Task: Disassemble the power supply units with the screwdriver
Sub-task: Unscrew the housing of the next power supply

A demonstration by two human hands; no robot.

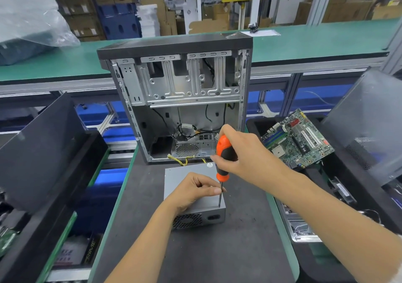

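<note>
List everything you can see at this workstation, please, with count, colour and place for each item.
power supply unit: one, grey, on the dark mat in front of the case
screwdriver: one, orange and black handle, upright, tip on the unit's top near its right edge
computer case: one, silver inside, black shell, open, behind the unit
motherboard: one, green, in the black bin at right
plastic bag: one, clear, on the green bench far left
left hand: rests on the unit, fingers pinching the screwdriver shaft
right hand: grips the screwdriver handle
</note>
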